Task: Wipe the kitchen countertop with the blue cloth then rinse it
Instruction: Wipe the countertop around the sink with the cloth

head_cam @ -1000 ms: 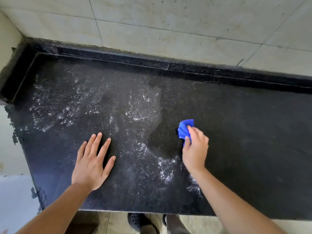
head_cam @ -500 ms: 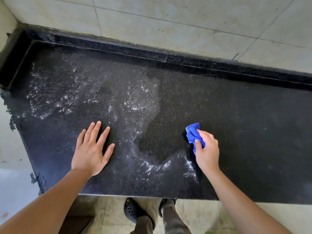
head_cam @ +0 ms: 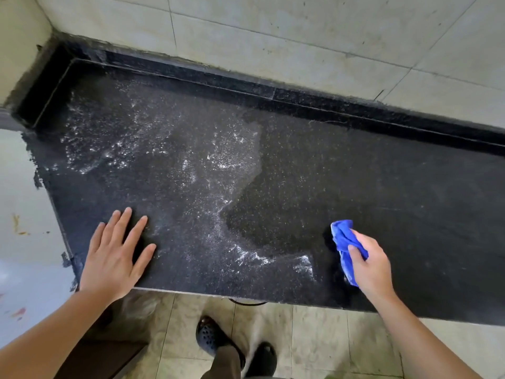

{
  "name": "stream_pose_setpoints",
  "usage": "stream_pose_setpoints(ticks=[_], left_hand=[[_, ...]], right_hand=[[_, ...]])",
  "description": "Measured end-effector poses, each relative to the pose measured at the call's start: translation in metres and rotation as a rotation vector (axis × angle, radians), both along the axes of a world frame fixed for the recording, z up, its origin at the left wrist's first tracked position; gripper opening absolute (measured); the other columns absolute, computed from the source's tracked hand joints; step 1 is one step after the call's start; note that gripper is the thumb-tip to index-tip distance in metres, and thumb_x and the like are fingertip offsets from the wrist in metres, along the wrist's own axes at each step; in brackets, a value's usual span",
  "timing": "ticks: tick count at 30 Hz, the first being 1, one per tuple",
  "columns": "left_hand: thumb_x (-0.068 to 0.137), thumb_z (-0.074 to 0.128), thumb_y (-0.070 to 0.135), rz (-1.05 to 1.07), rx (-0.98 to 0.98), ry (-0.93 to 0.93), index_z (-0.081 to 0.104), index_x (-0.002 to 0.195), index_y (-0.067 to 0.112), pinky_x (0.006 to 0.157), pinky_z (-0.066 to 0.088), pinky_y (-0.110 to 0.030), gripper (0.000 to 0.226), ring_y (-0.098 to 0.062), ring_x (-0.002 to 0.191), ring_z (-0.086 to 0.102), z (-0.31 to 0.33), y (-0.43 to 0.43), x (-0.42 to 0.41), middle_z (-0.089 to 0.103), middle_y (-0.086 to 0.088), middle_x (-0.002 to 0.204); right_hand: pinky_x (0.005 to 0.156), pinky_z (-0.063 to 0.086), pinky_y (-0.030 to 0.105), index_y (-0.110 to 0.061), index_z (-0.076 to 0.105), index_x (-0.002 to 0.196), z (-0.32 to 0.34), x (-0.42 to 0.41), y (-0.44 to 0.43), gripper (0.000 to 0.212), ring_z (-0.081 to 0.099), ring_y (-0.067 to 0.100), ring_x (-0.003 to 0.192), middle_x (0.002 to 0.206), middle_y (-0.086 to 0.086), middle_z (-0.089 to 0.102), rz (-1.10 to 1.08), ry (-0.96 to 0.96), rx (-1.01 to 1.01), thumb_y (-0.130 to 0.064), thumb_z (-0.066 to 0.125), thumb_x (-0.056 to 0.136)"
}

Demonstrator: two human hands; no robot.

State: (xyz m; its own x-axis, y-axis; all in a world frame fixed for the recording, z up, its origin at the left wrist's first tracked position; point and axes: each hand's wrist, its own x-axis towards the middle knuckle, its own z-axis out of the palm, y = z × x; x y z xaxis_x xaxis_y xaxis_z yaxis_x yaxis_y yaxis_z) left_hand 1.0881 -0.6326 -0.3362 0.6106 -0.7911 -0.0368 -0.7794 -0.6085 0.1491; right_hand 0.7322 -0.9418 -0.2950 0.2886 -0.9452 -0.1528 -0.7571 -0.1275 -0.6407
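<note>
Near the front edge of the black speckled stone countertop (head_cam: 410, 187), the right hand (head_cam: 371, 266) grips the bunched blue cloth (head_cam: 344, 239), its long axis running front to back. Whitish wet film (head_cam: 191, 165) lies to its left, toward the flat, spread-fingered left hand (head_cam: 114, 255).
</note>
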Motion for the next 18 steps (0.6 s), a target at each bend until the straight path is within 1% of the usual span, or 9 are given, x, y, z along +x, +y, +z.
stream_pose_setpoints(ticks=[2, 5, 8, 11, 13, 14, 16, 17, 18], left_hand=[[0.094, 0.025, 0.054, 0.016, 0.009, 0.002, 0.044, 0.144, 0.01, 0.116, 0.016, -0.051, 0.068, -0.037, 0.144, 0.024, -0.002, 0.006, -0.001, 0.032, -0.02, 0.153], [0.095, 0.024, 0.053, 0.017, 0.01, -0.013, 0.043, 0.144, 0.012, 0.117, 0.015, -0.05, 0.068, -0.036, 0.144, 0.023, -0.004, 0.005, -0.001, 0.031, -0.019, 0.154], [0.095, 0.023, 0.054, 0.018, 0.008, -0.03, 0.041, 0.145, 0.013, 0.117, 0.014, -0.049, 0.067, -0.036, 0.144, 0.023, -0.006, 0.006, -0.001, 0.031, -0.018, 0.154], [0.095, 0.021, 0.055, 0.025, 0.016, -0.03, 0.04, 0.147, 0.015, 0.117, 0.013, -0.048, 0.068, -0.034, 0.145, 0.021, -0.006, 0.007, -0.001, 0.03, -0.017, 0.155], [0.095, 0.02, 0.057, 0.024, 0.02, -0.032, 0.039, 0.147, 0.016, 0.118, 0.013, -0.048, 0.068, -0.033, 0.146, 0.02, -0.006, 0.007, -0.001, 0.029, -0.016, 0.156], [0.095, 0.019, 0.057, 0.027, 0.019, -0.031, 0.039, 0.147, 0.017, 0.118, 0.013, -0.048, 0.068, -0.032, 0.146, 0.02, -0.006, 0.008, -0.001, 0.029, -0.015, 0.156], [0.095, 0.02, 0.057, 0.035, 0.007, -0.035, 0.039, 0.147, 0.017, 0.118, 0.013, -0.047, 0.068, -0.032, 0.146, 0.021, -0.007, 0.009, -0.001, 0.03, -0.015, 0.156], [0.095, 0.02, 0.057, 0.035, 0.001, -0.037, 0.04, 0.147, 0.017, 0.118, 0.013, -0.047, 0.068, -0.032, 0.145, 0.022, -0.008, 0.009, -0.001, 0.03, -0.014, 0.156], [0.095, 0.021, 0.056, 0.035, -0.003, -0.038, 0.04, 0.147, 0.017, 0.118, 0.013, -0.046, 0.068, -0.032, 0.145, 0.022, -0.008, 0.009, 0.0, 0.03, -0.014, 0.155]], right_hand=[[0.092, 0.04, 0.034, -0.008, 0.06, 0.123, -0.024, -0.008, 0.037, 0.047, 0.053, 0.032, 0.112, 0.125, 0.008, 0.06, -0.08, 0.039, -0.106, -0.028, 0.039, 0.085], [0.093, 0.036, 0.034, -0.003, 0.061, 0.123, -0.042, 0.024, 0.102, 0.046, 0.049, 0.029, 0.105, 0.125, 0.012, 0.059, -0.01, 0.025, -0.26, -0.024, 0.038, 0.088], [0.096, 0.037, 0.026, -0.009, 0.061, 0.124, -0.04, 0.063, 0.159, 0.044, 0.045, 0.017, 0.107, 0.126, 0.0, 0.057, 0.15, -0.073, -0.2, -0.021, 0.037, 0.089], [0.099, 0.034, 0.014, -0.018, 0.064, 0.121, -0.025, 0.092, 0.187, 0.041, 0.047, 0.007, 0.11, 0.121, -0.014, 0.058, 0.355, -0.199, 0.018, -0.016, 0.041, 0.087], [0.097, 0.039, 0.015, -0.021, 0.065, 0.119, -0.006, 0.103, 0.182, 0.038, 0.056, 0.002, 0.107, 0.116, -0.016, 0.063, 0.472, -0.341, 0.277, -0.008, 0.047, 0.088], [0.093, 0.042, 0.014, -0.021, 0.066, 0.117, 0.004, 0.105, 0.167, 0.037, 0.059, -0.003, 0.103, 0.111, -0.016, 0.066, 0.483, -0.401, 0.385, -0.003, 0.05, 0.089], [0.085, 0.043, 0.01, -0.023, 0.064, 0.113, 0.017, 0.099, 0.123, 0.04, 0.061, -0.01, 0.093, 0.103, -0.017, 0.067, 0.372, -0.432, 0.353, 0.006, 0.051, 0.088], [0.084, 0.043, 0.012, -0.023, 0.064, 0.113, 0.015, 0.092, 0.095, 0.039, 0.061, -0.007, 0.092, 0.102, -0.016, 0.067, 0.264, -0.398, 0.263, 0.004, 0.051, 0.089], [0.086, 0.042, 0.016, -0.02, 0.065, 0.113, 0.008, 0.086, 0.068, 0.033, 0.062, 0.001, 0.096, 0.104, -0.01, 0.068, 0.153, -0.324, 0.154, -0.002, 0.05, 0.09]])
